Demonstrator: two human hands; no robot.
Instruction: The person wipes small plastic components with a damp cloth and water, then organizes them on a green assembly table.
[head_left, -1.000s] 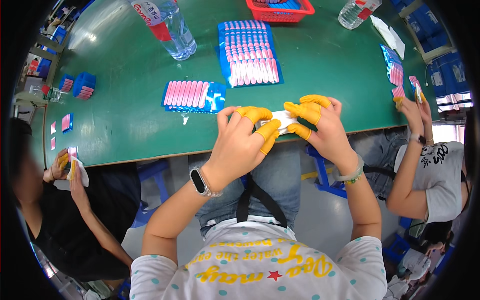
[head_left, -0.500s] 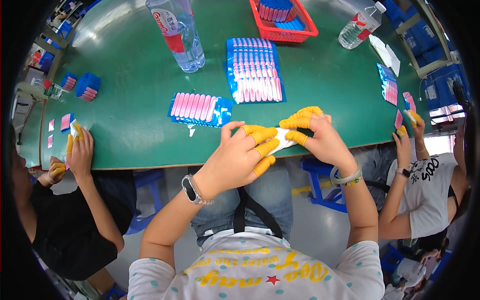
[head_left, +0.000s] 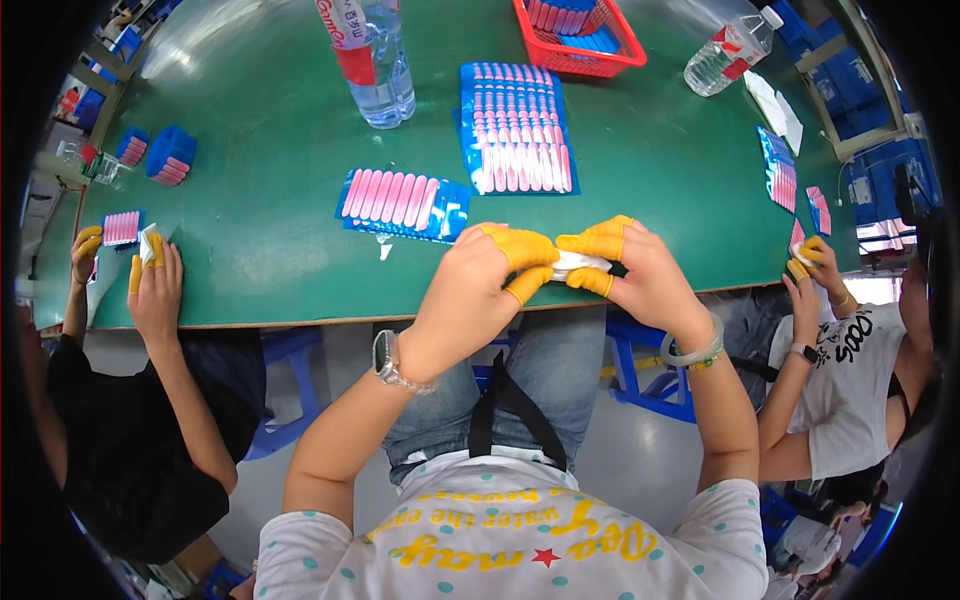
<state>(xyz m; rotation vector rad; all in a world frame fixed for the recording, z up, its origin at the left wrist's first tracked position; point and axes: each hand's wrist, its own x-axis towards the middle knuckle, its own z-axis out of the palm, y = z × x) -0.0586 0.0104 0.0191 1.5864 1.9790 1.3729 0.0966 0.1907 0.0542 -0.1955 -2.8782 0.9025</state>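
At the near edge of the green table, my left hand point(head_left: 478, 272) and my right hand point(head_left: 642, 272) face each other, with yellow finger cots on the fingers. A small folded white cloth point(head_left: 581, 262) is pinched between the fingertips of both. Whether anything is inside the cloth is hidden. Just beyond my left hand lies a blue sheet point(head_left: 452, 212) bearing a row of pink rounded strips point(head_left: 390, 196). Farther back is a larger blue sheet point(head_left: 572, 180) with pink strips, shiny under the light.
A red basket point(head_left: 600, 66) holding blue and pink pieces stands at the back. Water bottles stand at back left point(head_left: 382, 85) and back right point(head_left: 728, 55). Co-workers' hands work at the table's left point(head_left: 155, 285) and right point(head_left: 805, 285). A blue stool point(head_left: 640, 375) is beside my legs.
My left hand's fingers have curled in, and both hands now pinch the cloth's ends, drawing it into a narrower strip. The left co-worker's far hand has moved up to a pink-striped sheet.
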